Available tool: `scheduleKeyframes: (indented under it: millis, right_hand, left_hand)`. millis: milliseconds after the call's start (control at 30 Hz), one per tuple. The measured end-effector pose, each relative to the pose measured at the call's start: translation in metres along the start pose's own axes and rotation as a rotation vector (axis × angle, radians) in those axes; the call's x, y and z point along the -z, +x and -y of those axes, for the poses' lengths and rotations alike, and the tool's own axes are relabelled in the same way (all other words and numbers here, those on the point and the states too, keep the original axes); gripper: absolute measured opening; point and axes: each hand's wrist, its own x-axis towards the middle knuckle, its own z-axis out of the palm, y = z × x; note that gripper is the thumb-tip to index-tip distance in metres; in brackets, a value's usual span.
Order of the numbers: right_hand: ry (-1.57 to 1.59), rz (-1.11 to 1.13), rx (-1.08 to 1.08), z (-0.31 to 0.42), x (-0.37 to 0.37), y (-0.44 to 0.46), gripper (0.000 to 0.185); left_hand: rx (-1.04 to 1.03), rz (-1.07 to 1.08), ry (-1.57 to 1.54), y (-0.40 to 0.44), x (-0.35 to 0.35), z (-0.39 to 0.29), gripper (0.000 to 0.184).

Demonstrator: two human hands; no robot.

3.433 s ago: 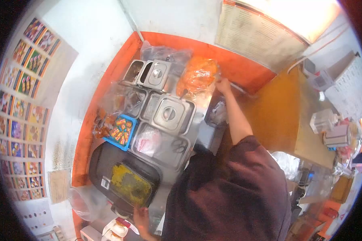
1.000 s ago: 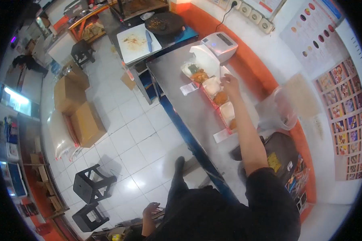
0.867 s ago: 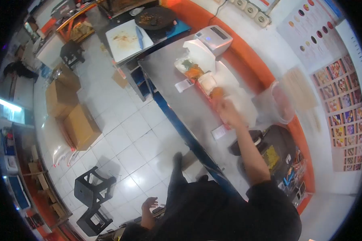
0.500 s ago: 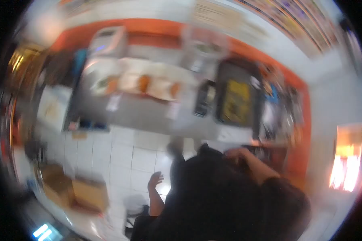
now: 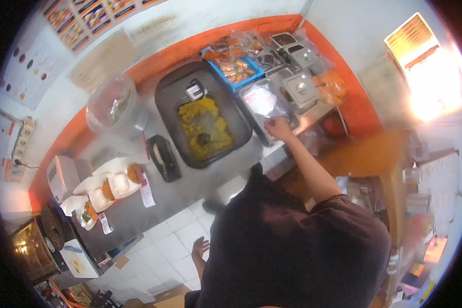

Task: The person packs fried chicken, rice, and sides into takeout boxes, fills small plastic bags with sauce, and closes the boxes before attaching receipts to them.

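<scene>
My right hand reaches over the near edge of a metal tray, its fingers curled together. Whether it pinches anything is too small to make out. Just beyond the fingers, a clear plastic packet with a white and pink label lies in the tray. My left hand hangs low beside my body above the tiled floor, with its fingers apart and nothing in it. A large black tub with yellow food in it stands left of the tray.
A blue tray of orange food and lidded steel containers stand behind. Leftward are a narrow black container, a clear bucket, open food boxes and a white device. A wooden surface lies right.
My view has swung to the right along the counter and become sharper. My right hand has moved from close against my body out to the metal tray; the left still hangs low.
</scene>
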Motion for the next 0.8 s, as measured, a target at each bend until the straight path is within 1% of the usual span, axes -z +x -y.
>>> scheduleKeyframes:
  millis: [33, 67, 100, 167, 233, 267, 300, 333, 400, 433, 467, 500, 533, 600, 700, 733, 767, 800]
  right_hand:
    - [-0.100, -0.112, 0.088, -0.006, 0.012, 0.029, 0.029]
    - [-0.199, -0.223, 0.179, -0.009, 0.020, 0.057, 0.034]
    - [-0.189, -0.215, 0.192, -0.018, 0.019, 0.083, 0.034]
    - [-0.316, -0.229, 0.226, -0.042, 0.003, 0.142, 0.053]
    - [-0.533, -0.080, 0.255, -0.059, -0.023, 0.173, 0.057]
    - [-0.484, -0.041, 0.221, -0.054, -0.026, 0.176, 0.055]
    - [-0.380, -0.087, 0.223, -0.068, -0.035, 0.188, 0.043]
    - [-0.375, -0.085, 0.224, -0.061, -0.025, 0.189, 0.043]
    - [-0.305, -0.085, 0.199, -0.046, -0.003, 0.182, 0.023]
    - [-0.295, -0.088, 0.201, -0.040, 0.006, 0.182, 0.023]
    - [-0.360, -0.067, 0.219, -0.036, 0.014, 0.180, 0.018]
    - [-0.423, -0.044, 0.233, -0.036, 0.018, 0.178, 0.018]
    - [-0.410, -0.040, 0.221, -0.040, 0.019, 0.177, 0.018]
    - [-0.366, -0.063, 0.448, -0.045, 0.023, 0.177, 0.027]
    - [-0.328, -0.022, 0.374, -0.031, 0.036, 0.171, 0.025]
    - [-0.327, -0.015, 0.360, -0.026, 0.045, 0.164, 0.025]
    - [-0.105, 0.043, 0.392, -0.018, 0.059, 0.158, 0.025]
    - [0.116, 0.094, 0.424, -0.010, 0.072, 0.153, 0.024]
  left_hand:
    - [-0.190, -0.012, 0.017, -0.022, -0.027, 0.001, 0.054]
    - [-0.288, -0.027, 0.020, -0.033, -0.055, -0.003, 0.054]
    - [-0.387, -0.043, 0.025, -0.044, -0.082, -0.007, 0.053]
    - [-0.410, -0.092, 0.053, -0.051, -0.142, -0.025, 0.053]
    - [-0.377, -0.123, 0.099, -0.052, -0.196, -0.042, 0.054]
    - [-0.345, -0.130, 0.137, -0.053, -0.219, -0.048, 0.054]
    - [-0.318, -0.131, 0.163, -0.052, -0.242, -0.059, 0.055]
    - [-0.304, -0.129, 0.192, -0.052, -0.260, -0.071, 0.055]
    - [-0.292, -0.125, 0.249, -0.054, -0.293, -0.094, 0.056]
    - [-0.289, -0.123, 0.288, -0.054, -0.304, -0.104, 0.056]
    - [-0.292, -0.117, 0.333, -0.054, -0.312, -0.114, 0.057]
    - [-0.295, -0.112, 0.387, -0.056, -0.318, -0.125, 0.057]
    - [-0.294, -0.107, 0.466, -0.056, -0.320, -0.141, 0.057]
    - [-0.295, -0.090, 0.667, -0.065, -0.333, -0.183, 0.058]
    - [-0.301, -0.043, 1.108, -0.089, -0.364, -0.292, 0.060]
    - [-0.337, 0.028, 1.163, -0.103, -0.383, -0.338, 0.060]
    - [-0.404, 0.120, 1.141, -0.120, -0.403, -0.382, 0.060]
    - [-0.506, 0.225, 0.973, -0.132, -0.420, -0.413, 0.060]
